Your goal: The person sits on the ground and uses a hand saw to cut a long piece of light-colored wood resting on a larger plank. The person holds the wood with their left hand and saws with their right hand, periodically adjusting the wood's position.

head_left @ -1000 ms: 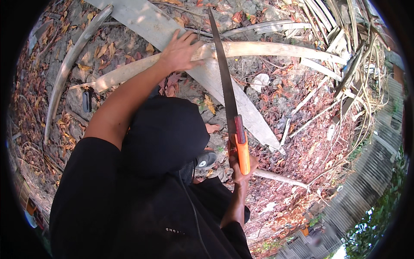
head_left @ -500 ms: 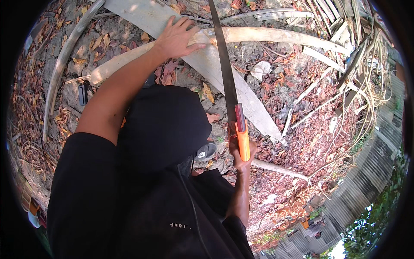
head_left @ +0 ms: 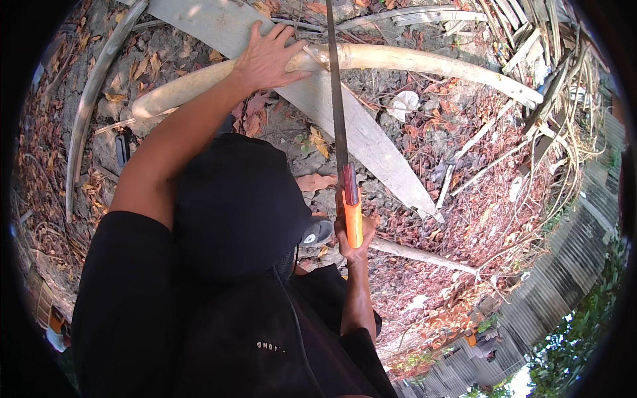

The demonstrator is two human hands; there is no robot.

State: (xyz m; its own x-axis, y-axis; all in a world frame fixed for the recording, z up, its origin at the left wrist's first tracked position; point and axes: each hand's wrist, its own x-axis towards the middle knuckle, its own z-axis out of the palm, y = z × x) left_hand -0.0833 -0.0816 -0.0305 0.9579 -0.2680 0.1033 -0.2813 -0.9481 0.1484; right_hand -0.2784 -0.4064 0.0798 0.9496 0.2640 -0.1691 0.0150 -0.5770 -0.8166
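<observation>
A pale, smooth pole (head_left: 411, 57), perhaps a stripped palm stalk, lies crosswise over a long flat grey board (head_left: 378, 146) on the ground. My left hand (head_left: 265, 61) straddles the pole left of the saw, thumb on its near side and fingers spread across its far side, holding it against the board. In my right hand (head_left: 355, 235) is a handsaw (head_left: 337, 109) with an orange and dark red handle, fingers wrapped round the grip. Its long dark blade points away from me and passes over the pole just right of my left hand. Whether the teeth touch the pole, I cannot tell.
A grey curved stalk (head_left: 93, 99) lies at the left. Dry stalks and split strips (head_left: 531, 60) pile up at the far right. A thin stick (head_left: 424, 255) lies right of my saw hand. Dry leaves cover the ground; corrugated sheets (head_left: 551, 272) stand at the right edge.
The pole has shifted and seems rolled over; its rounded left end and thicker right end now show. My right hand and the saw have moved left. My left hand keeps its place on the pole.
</observation>
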